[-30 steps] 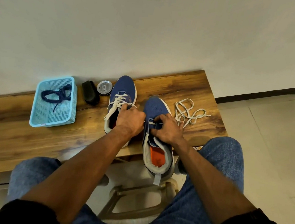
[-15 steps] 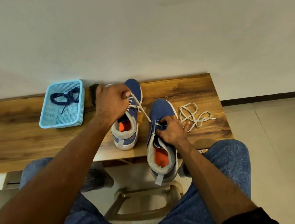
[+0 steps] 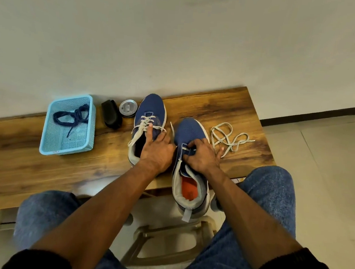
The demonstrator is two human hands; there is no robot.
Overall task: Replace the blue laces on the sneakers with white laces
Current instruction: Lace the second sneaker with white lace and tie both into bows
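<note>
Sneakers sit side by side on the wooden bench (image 3: 40,165) in front of you, toes pointing to 12 o'clock toward the wall. Your left sneaker (image 3: 150,112) already carries a white lace (image 3: 144,123) through its eyelets, with a loose end trailing off at its 3 o'clock side. Your left hand (image 3: 156,152) rests on that shoe's opening, the forefinger stretched out straight onto the crossed lace and the other fingers lying relaxed, gripping nothing that you can see. Your right sneaker (image 3: 190,131) lies just beside it at 3 o'clock, its heel hanging over the bench's near edge and its orange insole showing. Your right hand (image 3: 202,158) sits on its tongue, fingers curled and pinching the lace at the lowest eyelets; which colour lace sits under the fingers is hard to tell. A spare white lace (image 3: 230,139) lies in loose loops on the bench at 3 o'clock from the right shoe, touching your right hand's fingertips. At 9 o'clock from the left shoe stand a small round tin (image 3: 127,108) and a black brush (image 3: 110,113), and further at 9 o'clock a light blue basket (image 3: 47,142) holds a coiled blue lace (image 3: 73,114).
</note>
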